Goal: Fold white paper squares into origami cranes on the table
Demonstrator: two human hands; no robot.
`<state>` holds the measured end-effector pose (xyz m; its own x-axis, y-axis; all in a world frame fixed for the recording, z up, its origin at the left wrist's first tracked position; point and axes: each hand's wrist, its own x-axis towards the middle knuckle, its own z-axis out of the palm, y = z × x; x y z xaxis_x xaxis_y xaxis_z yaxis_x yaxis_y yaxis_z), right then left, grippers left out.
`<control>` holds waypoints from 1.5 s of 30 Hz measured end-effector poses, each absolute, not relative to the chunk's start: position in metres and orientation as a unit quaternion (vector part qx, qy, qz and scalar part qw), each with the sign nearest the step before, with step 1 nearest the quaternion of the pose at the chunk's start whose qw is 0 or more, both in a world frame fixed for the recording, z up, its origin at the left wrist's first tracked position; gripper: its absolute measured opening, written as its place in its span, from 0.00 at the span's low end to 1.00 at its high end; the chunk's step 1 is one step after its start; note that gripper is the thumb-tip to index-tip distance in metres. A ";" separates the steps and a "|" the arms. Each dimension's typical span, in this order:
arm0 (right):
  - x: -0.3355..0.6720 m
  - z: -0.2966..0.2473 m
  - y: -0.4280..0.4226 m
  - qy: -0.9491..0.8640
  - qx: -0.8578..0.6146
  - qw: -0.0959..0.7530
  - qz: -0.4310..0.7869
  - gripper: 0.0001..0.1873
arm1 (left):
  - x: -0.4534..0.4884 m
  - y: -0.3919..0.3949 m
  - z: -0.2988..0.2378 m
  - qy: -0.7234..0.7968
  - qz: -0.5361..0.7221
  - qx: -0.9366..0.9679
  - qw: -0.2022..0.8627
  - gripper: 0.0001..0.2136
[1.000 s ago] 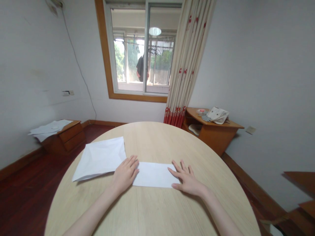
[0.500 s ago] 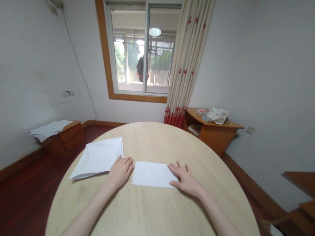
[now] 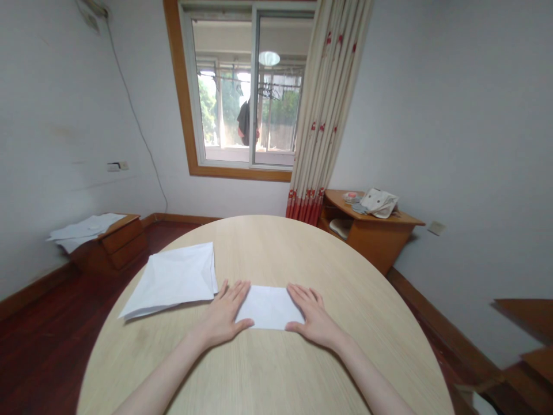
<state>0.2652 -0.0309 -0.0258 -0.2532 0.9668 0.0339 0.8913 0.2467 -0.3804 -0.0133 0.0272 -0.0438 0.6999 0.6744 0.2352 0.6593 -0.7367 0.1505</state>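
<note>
A small folded white sheet of paper (image 3: 268,306) lies flat on the round light-wood table (image 3: 276,369) in front of me. My left hand (image 3: 224,317) rests flat on its left end, fingers stretched out and thumb along the near edge. My right hand (image 3: 311,316) lies flat on its right end, fingers spread. Neither hand grips anything. A stack of larger white sheets (image 3: 173,279) sits on the table just left of my left hand.
A low wooden cabinet (image 3: 108,242) with white papers on top stands by the left wall. At the right, a wooden corner shelf (image 3: 375,233) carries a pale cloth bag. A window and a striped curtain (image 3: 324,109) are behind the table.
Both hands have slid inward over the small sheet, so less of it shows between them. The left hand moved back onto the paper after drifting off its left end.
</note>
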 end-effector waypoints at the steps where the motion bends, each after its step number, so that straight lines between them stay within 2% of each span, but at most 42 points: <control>1: 0.265 -0.027 -0.031 -0.779 -0.597 0.129 0.145 0.46 | -0.014 0.028 -0.045 0.357 0.138 0.923 0.029 0.36; 13: 0.264 -0.028 -0.031 -0.781 -0.596 0.128 0.137 0.46 | -0.011 0.022 -0.032 0.357 0.155 0.920 0.035 0.38; 23: 0.266 -0.029 -0.031 -0.791 -0.588 0.122 0.114 0.47 | -0.013 0.026 -0.046 0.344 0.171 0.922 0.052 0.37; 35: 0.266 -0.025 -0.031 -0.788 -0.595 0.137 0.072 0.54 | -0.009 0.021 -0.035 0.342 0.192 0.917 0.073 0.41; 41: 0.264 -0.027 -0.029 -0.783 -0.587 0.192 0.077 0.50 | -0.006 0.018 -0.028 0.336 0.222 0.914 0.057 0.48; 45: 0.264 -0.028 -0.029 -0.787 -0.563 0.243 0.056 0.42 | -0.005 0.015 -0.026 0.348 0.243 0.905 0.024 0.50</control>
<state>0.2639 -0.0285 -0.0285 -0.2465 0.9148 0.3199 0.8599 0.3587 -0.3632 -0.0050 0.0150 -0.0255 0.6405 0.6414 0.4223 0.6179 -0.7570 0.2125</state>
